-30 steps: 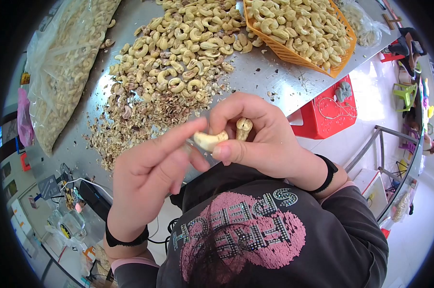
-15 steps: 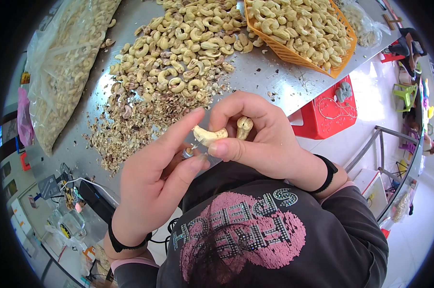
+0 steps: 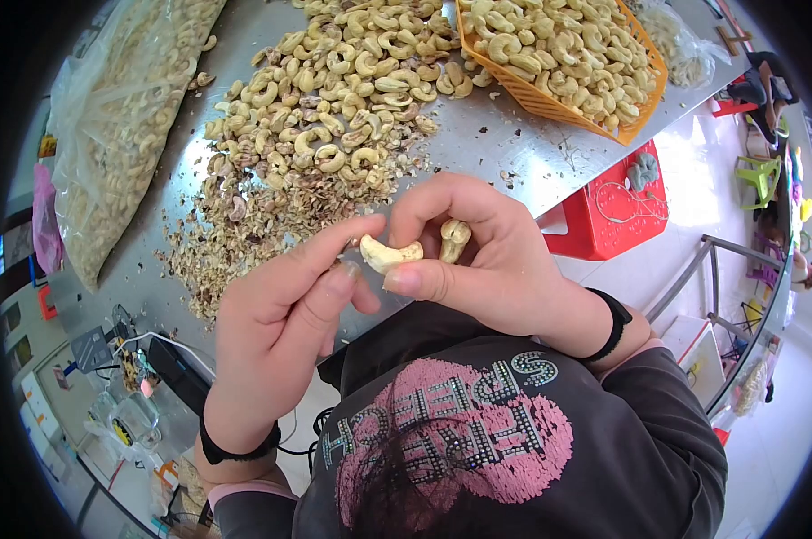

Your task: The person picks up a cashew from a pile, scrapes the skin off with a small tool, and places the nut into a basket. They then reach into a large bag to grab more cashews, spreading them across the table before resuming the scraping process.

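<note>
Between the thumb and index finger of my right hand [image 3: 478, 242] is a pale, curved cashew nut [image 3: 390, 255]. A second cashew [image 3: 454, 241] is tucked against the curled fingers of the same hand. My left hand [image 3: 284, 314] is closed in a pinch, its index fingertip and thumb at the left end of the first nut. A tiny dark bit shows between those fingertips, but what they hold is mostly hidden. Beyond the hands, a heap of cashews [image 3: 334, 117] lies on the metal table [image 3: 487, 153], with flaky skin peelings [image 3: 217, 234] along its near side.
An orange basket [image 3: 550, 115] full of cashews stands at the table's far right. A large clear bag [image 3: 109, 144] of cashews lies at the left. A red stool [image 3: 612, 211] stands beyond the table's right edge. Farther right are a metal frame [image 3: 711, 278] and a seated person [image 3: 765, 94].
My left fingers have closed together and moved up to the nut's end. A metal-ringed object seen in that hand before is now hidden. My right hand stays almost still.
</note>
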The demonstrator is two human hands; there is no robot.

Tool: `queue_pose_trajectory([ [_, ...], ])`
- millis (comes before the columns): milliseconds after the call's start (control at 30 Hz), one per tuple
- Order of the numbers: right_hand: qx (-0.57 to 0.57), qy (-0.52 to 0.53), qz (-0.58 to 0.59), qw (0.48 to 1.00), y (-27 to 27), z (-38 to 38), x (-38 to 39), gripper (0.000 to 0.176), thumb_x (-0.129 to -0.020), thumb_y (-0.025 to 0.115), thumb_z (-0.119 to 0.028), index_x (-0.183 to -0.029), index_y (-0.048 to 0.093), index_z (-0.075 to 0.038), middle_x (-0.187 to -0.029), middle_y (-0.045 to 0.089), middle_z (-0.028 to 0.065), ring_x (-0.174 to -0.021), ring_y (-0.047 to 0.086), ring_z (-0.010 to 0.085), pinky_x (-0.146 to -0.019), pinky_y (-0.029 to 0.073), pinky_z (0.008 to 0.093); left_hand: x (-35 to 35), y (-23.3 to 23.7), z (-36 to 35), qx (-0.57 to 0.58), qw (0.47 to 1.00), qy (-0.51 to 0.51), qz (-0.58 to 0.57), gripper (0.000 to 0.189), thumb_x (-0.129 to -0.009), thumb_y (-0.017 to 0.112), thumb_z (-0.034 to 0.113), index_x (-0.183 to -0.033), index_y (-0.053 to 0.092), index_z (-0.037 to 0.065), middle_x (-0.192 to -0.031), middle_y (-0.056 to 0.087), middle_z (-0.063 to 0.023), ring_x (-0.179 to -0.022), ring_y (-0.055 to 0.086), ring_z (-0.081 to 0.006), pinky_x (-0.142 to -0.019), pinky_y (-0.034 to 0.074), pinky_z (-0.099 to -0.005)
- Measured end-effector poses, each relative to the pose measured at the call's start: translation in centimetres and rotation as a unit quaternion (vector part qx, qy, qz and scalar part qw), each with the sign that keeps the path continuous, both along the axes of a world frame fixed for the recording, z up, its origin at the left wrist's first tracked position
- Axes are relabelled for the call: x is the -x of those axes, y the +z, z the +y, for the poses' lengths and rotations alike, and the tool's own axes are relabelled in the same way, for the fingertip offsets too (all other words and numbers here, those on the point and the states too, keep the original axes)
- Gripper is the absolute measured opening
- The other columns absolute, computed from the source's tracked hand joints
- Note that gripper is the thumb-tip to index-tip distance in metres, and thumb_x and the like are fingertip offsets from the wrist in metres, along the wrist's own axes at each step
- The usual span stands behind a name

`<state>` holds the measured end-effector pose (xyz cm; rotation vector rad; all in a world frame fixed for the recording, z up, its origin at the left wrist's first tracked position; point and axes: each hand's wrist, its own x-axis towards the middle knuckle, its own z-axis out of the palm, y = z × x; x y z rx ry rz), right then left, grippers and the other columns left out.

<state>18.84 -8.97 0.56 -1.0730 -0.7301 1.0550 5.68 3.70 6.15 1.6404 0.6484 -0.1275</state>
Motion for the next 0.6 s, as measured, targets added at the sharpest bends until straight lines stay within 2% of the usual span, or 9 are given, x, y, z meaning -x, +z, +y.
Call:
queue_pose_trajectory([
  [100,0.0,-0.003,-0.011,1.0,-0.05,0.01,0.0,0.019,-0.072,0.064,-0.01,-0.085,0.051,-0.006,-0.078,0.05,-0.0026,-0.067,0.041,0.0031,-0.059,0.033,0.0174,0.0,0.01,-0.04,0.025,1.0,-0.018,-0.006,0.034,-0.083,0.046,0.006,-0.116,0.045,0.002,-0.077,0.057,-0.0034,-0.059,0.051,-0.0064,-0.058,0.042,-0.0184],
  [167,0.002,-0.005,-0.013,1.0,-0.22,0.0,-0.05,0.019,-0.072,0.064,-0.01,-0.085,0.051,-0.006,-0.078,0.05,-0.0026,-0.067,0.041,0.0031,-0.059,0.033,0.0175,-0.25,-0.26,-0.61,0.054,0.996,0.01,-0.074,0.034,-0.083,0.045,0.005,-0.117,0.044,0.0,-0.082,0.056,-0.0048,-0.066,0.051,-0.0072,-0.062,0.042,-0.0192],
  [233,0.004,-0.006,-0.015,1.0,-0.18,0.01,-0.06,0.018,-0.072,0.064,-0.01,-0.084,0.051,-0.006,-0.078,0.049,-0.0027,-0.067,0.041,0.003,-0.059,0.033,0.0176,-0.35,-0.13,-0.71,0.059,0.996,0.005,-0.067,0.034,-0.083,0.045,0.005,-0.117,0.043,-0.001,-0.084,0.055,-0.0052,-0.069,0.052,-0.0077,-0.065,0.042,-0.0199],
  [300,0.001,-0.012,-0.022,1.0,0.07,0.08,-0.03,0.015,-0.074,0.062,-0.009,-0.08,0.049,-0.004,-0.075,0.05,-0.0023,-0.068,0.043,0.0031,-0.058,0.037,0.0179,-0.36,-0.14,-0.73,0.064,0.996,-0.001,-0.06,0.034,-0.083,0.045,0.004,-0.117,0.042,-0.002,-0.086,0.055,-0.0056,-0.072,0.052,-0.0083,-0.067,0.041,-0.0205],
  [433,0.002,-0.007,-0.024,1.0,-0.02,-0.01,-0.05,0.018,-0.073,0.064,-0.009,-0.085,0.051,-0.005,-0.078,0.05,-0.0023,-0.067,0.041,0.0028,-0.059,0.033,0.0174,-0.32,-0.11,-0.45,0.073,0.996,-0.003,-0.045,0.034,-0.085,0.043,0.007,-0.118,0.042,-0.001,-0.077,0.056,-0.0043,-0.059,0.047,-0.0044,-0.054,0.038,-0.0158],
  [467,0.005,-0.003,-0.015,1.0,0.18,-0.03,-0.1,0.016,-0.074,0.063,-0.009,-0.083,0.05,-0.005,-0.077,0.05,-0.0017,-0.068,0.043,0.0032,-0.059,0.035,0.018,-0.29,-0.05,-0.36,0.097,0.995,-0.002,-0.029,0.034,-0.085,0.042,0.009,-0.118,0.042,0.0,-0.073,0.056,-0.004,-0.053,0.044,-0.0026,-0.048,0.035,-0.0139],
  [500,0.007,0.001,-0.006,1.0,0.32,-0.04,-0.13,0.015,-0.075,0.061,-0.008,-0.081,0.049,-0.004,-0.076,0.05,-0.0011,-0.07,0.044,0.0037,-0.06,0.038,0.0185,-0.26,-0.15,-0.43,0.096,0.995,-0.002,-0.029,0.034,-0.085,0.042,0.009,-0.118,0.042,0.0,-0.073,0.056,-0.004,-0.053,0.044,-0.0026,-0.048,0.035,-0.0139],
  [567,0.0,0.003,0.013,1.0,0.44,-0.01,-0.08,0.014,-0.075,0.061,-0.008,-0.081,0.049,-0.004,-0.076,0.051,-0.0008,-0.07,0.045,0.0039,-0.06,0.038,0.0183,-0.18,-0.43,-0.64,0.12,0.991,0.03,-0.044,0.033,-0.086,0.04,0.011,-0.118,0.043,0.001,-0.069,0.056,-0.0039,-0.045,0.037,0.0001,-0.042,0.029,-0.0121],
  [600,-0.007,0.006,0.032,0.999,0.45,0.03,-0.06,0.014,-0.075,0.061,-0.007,-0.081,0.048,-0.004,-0.076,0.051,-0.0006,-0.07,0.045,0.004,-0.06,0.038,0.0181,-0.17,-0.39,-0.63,0.12,0.991,0.03,-0.044,0.033,-0.086,0.04,0.011,-0.118,0.043,0.001,-0.069,0.056,-0.0039,-0.045,0.037,0.0001,-0.042,0.029,-0.0121],
])
